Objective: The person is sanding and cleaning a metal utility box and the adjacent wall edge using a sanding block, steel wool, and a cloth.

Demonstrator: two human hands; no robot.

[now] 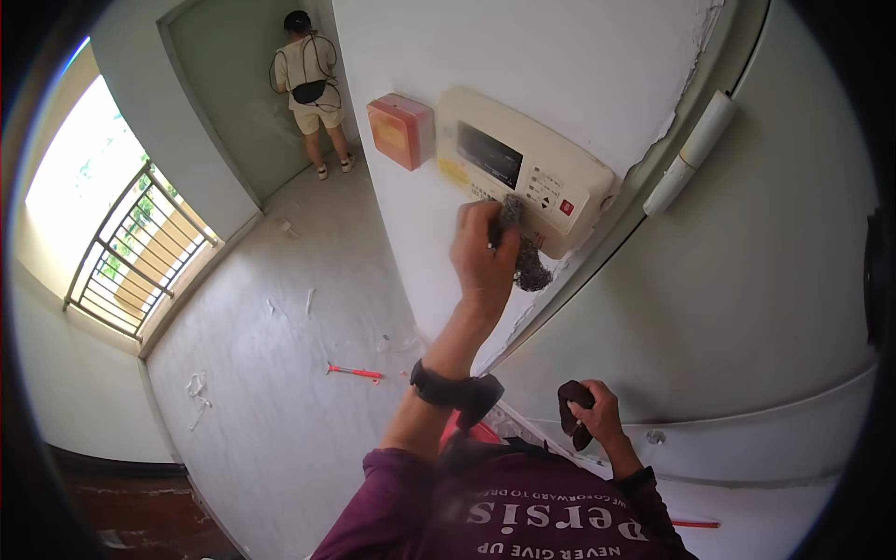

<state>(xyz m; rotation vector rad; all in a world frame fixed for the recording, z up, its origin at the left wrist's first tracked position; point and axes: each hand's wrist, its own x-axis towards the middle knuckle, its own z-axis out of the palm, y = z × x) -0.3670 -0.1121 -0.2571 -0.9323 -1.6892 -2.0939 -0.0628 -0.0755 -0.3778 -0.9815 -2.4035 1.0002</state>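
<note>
My left hand (481, 257) is raised to the wall, its fingers closed round a grey wad of steel wool (530, 266). The wool presses against the lower front of a cream wall-mounted control panel (569, 177) with a dark screen and small buttons. Beside the panel sits a square red-orange alarm box (401, 131) with a yellowish stain. Down by the door, my right hand (602, 411) grips a dark brown cloth (572, 411). A black band circles each wrist.
A grey-green door (728, 280) with a white-and-tan handle (691, 154) stands close on the right. Far left, another person (310, 84) faces a door. On the floor (252, 336) lie a red-handled tool (355, 371) and white scraps (198, 387). A railing (140, 252) crosses the left opening.
</note>
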